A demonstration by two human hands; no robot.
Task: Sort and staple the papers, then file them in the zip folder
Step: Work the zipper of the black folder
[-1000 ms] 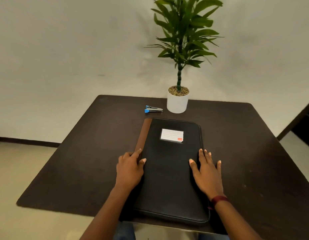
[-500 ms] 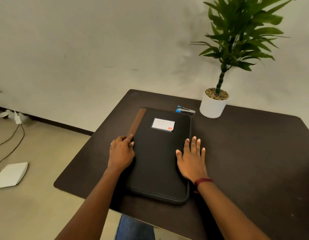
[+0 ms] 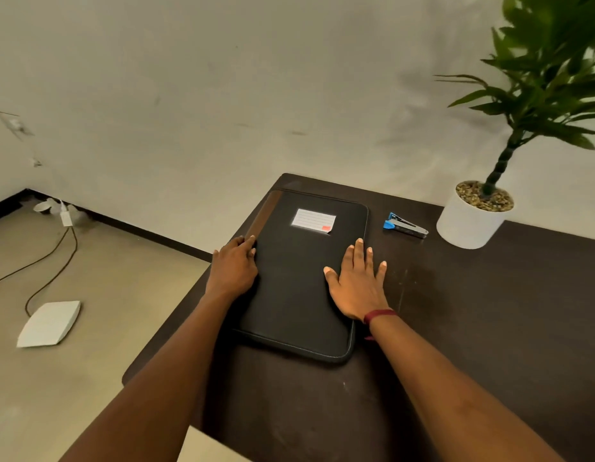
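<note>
Black zip folder (image 3: 299,288), closed, lying flat at the left end of the counter (image 3: 489,328), its long side running away from me. Brown strip (image 3: 264,213) down its left edge; white lined label (image 3: 313,220) with a small red mark on the far part of the cover.

Left grip (image 3: 234,270): fingers curled at the folder's left edge where the brown strip ends, thumb on top, pinching that edge.

Right grip (image 3: 356,288): fingers straight and spread, palm flat on the right side of the cover, outer fingers reaching past the folder's edge over the counter. Dark red band (image 3: 377,315) at that wrist.

Stapler (image 3: 405,226), blue and metal, on the counter just right of the folder's far corner, not touching it.

White pot (image 3: 469,225) with pebbles and a green leafy plant (image 3: 549,78), beyond the stapler, near the wall.

Counter: dark brown, matte, with faint scuffs beside my right grip.

Floor, left of the counter: flat white object (image 3: 49,323), a dark cable (image 3: 49,261) running from it to a white plug (image 3: 65,216) by the skirting.
</note>
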